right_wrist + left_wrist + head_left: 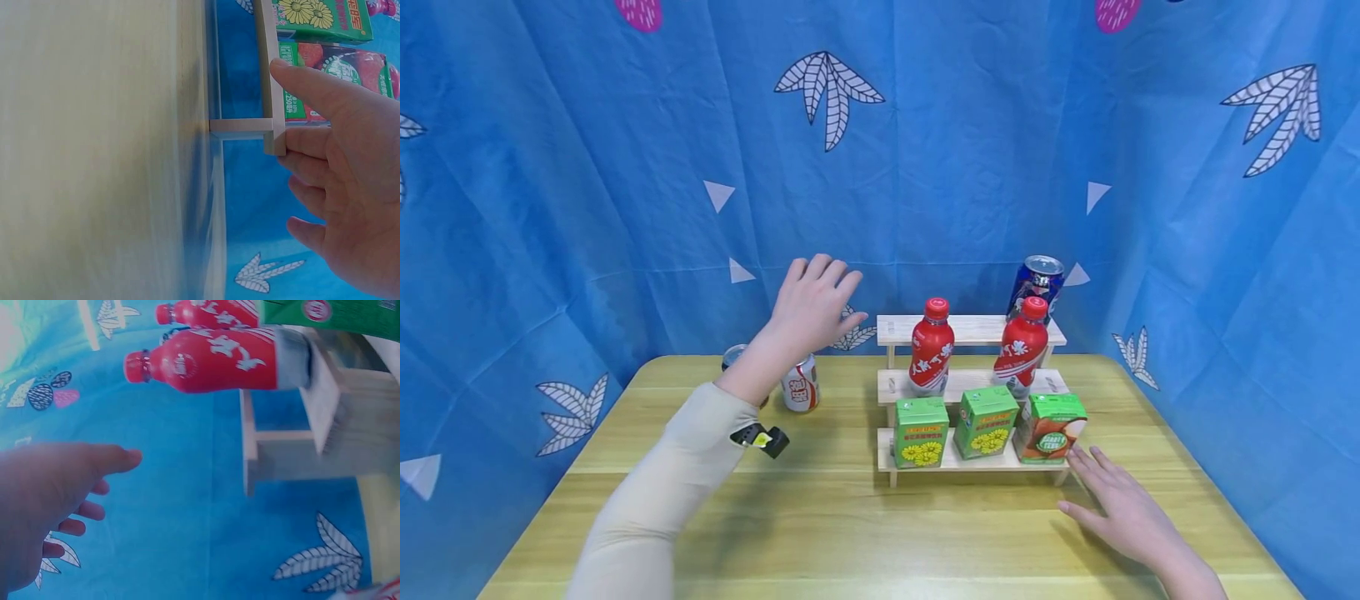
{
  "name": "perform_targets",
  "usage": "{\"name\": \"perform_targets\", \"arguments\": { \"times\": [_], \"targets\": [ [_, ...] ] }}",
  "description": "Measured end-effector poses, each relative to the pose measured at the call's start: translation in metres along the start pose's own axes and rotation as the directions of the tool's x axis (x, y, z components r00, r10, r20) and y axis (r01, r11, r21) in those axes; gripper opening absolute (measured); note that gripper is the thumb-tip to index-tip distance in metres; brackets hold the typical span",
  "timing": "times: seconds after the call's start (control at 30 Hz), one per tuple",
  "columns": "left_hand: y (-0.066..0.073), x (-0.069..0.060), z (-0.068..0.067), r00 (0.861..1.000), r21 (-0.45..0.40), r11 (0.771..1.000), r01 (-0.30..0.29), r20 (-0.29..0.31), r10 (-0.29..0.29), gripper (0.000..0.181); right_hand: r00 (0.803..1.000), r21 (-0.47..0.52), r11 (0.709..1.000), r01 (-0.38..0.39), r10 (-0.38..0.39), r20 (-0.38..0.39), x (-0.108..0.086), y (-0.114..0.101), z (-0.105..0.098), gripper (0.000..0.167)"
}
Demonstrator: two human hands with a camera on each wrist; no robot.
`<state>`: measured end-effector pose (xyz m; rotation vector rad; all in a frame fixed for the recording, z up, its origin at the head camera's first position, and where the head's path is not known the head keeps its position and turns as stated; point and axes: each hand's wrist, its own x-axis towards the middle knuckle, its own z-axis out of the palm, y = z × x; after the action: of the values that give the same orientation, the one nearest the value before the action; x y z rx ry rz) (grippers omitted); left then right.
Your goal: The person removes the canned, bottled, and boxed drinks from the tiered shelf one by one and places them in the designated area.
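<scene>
My left hand (814,307) is raised above the table, left of a three-tier wooden rack (977,331), with nothing in its loosely bent fingers. Below its forearm stand a white-and-red can (801,385) and another can (733,357), mostly hidden by the arm. In the left wrist view the thumb points toward a red bottle (212,362), apart from it. My right hand (1122,508) is beside the rack's lower right corner, fingers extended near a green-and-brown drink carton (1051,429). The right wrist view has that carton (340,65) just behind the thumb; whether they touch, I cannot tell.
Two green drink cartons with yellow flowers, a left one (921,433) and a middle one (987,422), share the bottom tier. Two red bottles (932,348) occupy the middle tier. A dark blue can (1036,286) stands top right. Blue cloth (962,167) surrounds the wooden table (820,533).
</scene>
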<state>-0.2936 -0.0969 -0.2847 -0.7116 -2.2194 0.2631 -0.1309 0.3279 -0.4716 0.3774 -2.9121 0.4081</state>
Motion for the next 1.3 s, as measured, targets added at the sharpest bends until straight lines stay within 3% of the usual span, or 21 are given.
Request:
{"name": "perform_targets", "arguments": {
  "times": [0.3, 0.5, 0.77, 1.03, 1.3],
  "targets": [
    [0.010, 0.022, -0.014, 1.000, -0.101, 0.995, 0.014, 0.010, -0.013, 0.050, 1.000, 0.009, 1.000, 0.000, 0.000, 0.005, 0.000, -0.001, 0.002, 0.076],
    [0.018, 0.038, -0.022, 0.999, -0.200, 0.979, 0.043, 0.038, -0.037, 0.047, 1.000, 0.014, 1.000, -0.010, 0.009, 0.012, -0.001, -0.001, 0.001, 0.076],
    [0.031, 0.056, -0.032, 0.993, -0.321, 0.941, 0.106, 0.084, -0.083, 0.047, 1.000, 0.001, 1.000, 0.000, 0.000, -0.002, -0.002, 0.000, 0.001, 0.075],
    [0.046, 0.070, -0.033, 0.981, -0.428, 0.884, 0.187, 0.122, -0.148, 0.048, 1.000, -0.017, 1.000, 0.019, -0.019, -0.022, -0.002, 0.002, 0.003, 0.075],
    [0.061, 0.089, -0.029, 0.964, -0.454, 0.855, 0.251, 0.201, -0.176, 0.048, 1.000, -0.013, 1.000, 0.017, -0.017, -0.014, -0.001, 0.001, 0.002, 0.076]
  ]
}}
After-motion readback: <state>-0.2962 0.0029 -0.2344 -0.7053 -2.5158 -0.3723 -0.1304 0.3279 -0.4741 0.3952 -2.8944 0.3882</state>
